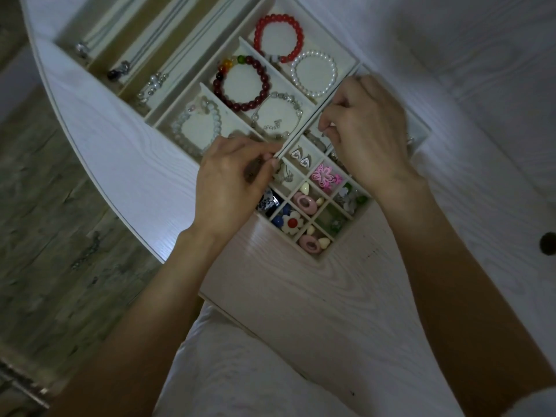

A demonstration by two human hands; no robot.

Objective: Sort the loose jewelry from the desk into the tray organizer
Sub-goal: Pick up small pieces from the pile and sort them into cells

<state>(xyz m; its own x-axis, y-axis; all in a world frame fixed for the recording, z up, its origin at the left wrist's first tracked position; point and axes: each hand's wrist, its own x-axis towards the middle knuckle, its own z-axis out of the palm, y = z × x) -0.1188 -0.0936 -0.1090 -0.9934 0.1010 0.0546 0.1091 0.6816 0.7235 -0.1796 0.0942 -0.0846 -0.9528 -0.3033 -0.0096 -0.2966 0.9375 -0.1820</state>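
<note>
Dim light throughout. A white wood-grain table (126,164) with a rounded edge is seen from above; grey plank floor (45,206) lies to the left, and a white cloth (240,371) shows at the near edge. A small dark round spot (548,243) is noted on the table at far right. A cream tray (325,257) sits on the table, divided into long slots, wider bays and a grid of small cells. Necklaces (150,82) lie in the long slots. In the bays are found a red bracelet (278,37), a pearl bracelet (314,73), a dark red bracelet (242,82), a silver bracelet (278,114) and a pale bracelet (195,127). The cells hold small pieces: a pink flower (323,174), pink ovals (305,203), a white flower with a red centre (291,222). Both hands are held over the grid. The left hand (231,182) has its fingers curled, thumb and forefinger pinched at a divider; what is held cannot be told. The right hand (370,130) is curled, its fingertips pinching a small thin metal piece (329,127) above the upper cells.
</note>
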